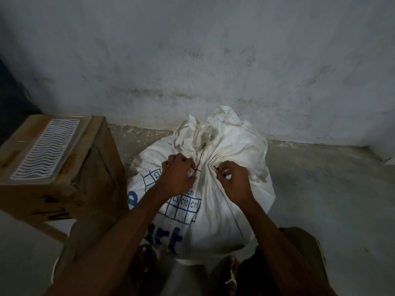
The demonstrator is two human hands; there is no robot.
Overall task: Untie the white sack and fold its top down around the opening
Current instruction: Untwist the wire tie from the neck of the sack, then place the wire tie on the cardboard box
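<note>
The white sack [213, 189] sits on the floor [320, 199], close to the wall [192, 60]. It is big, round and full. It has blue boxes and blue letters printed on its front. Its top is bunched up tight into a neck, and the loose cloth above the neck sticks up in two floppy bumps. A thin dark tie [197, 170] goes around the neck, so the sack is shut.

Both hands are at the neck, one on each side. The left hand [178, 178] is on the left of the neck. Its fingers are pinched shut on one end of the dark tie. The right hand [234, 182] is on the right of the neck. Its fingers are pinched shut on the other end of the tie, a short dark bit that pokes out by the thumb. The neck of the sack is between the two hands, and both hands rest on the cloth. The rest of the sack bulges out under the hands and arms.

A brown cardboard box [64, 167] stands to the left of the sack, just beside it. A white wavy tray [46, 148] lies flat on top of the box.
</note>
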